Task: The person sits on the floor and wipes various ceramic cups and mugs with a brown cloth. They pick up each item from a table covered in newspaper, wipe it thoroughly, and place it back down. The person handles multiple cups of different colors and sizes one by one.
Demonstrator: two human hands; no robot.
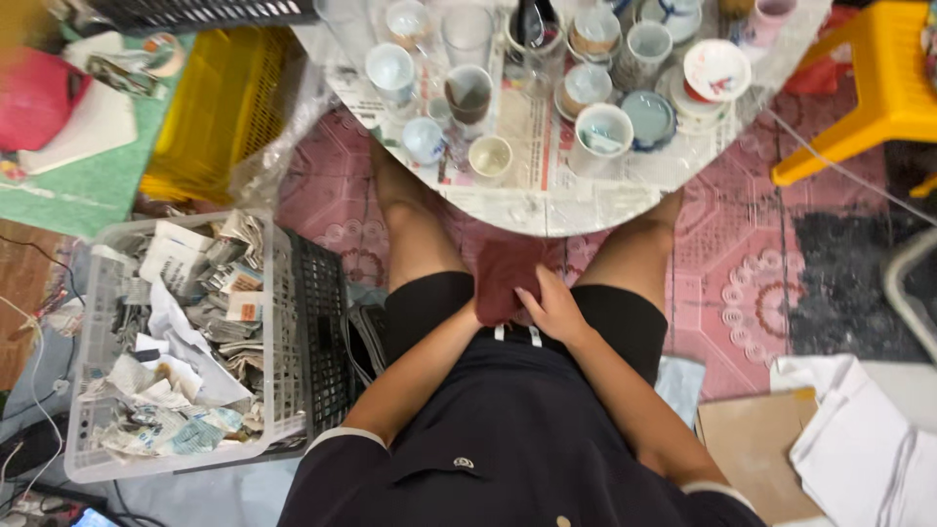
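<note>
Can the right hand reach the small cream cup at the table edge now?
Probably yes. The right hand rests on a dark red cloth in the lap, and the cream cup stands near the table edge, nothing between.

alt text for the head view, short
Seen from above, a seated person's right hand and left hand hold a dark red cloth in their lap. A round table crowded with cups stands ahead, and a grey crate of crumpled newspaper sits at their left.

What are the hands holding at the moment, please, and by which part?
A dark red cloth in the lap. The right hand grips its lower right edge; the left hand is mostly hidden beneath its lower left, so its grip cannot be told.
</note>
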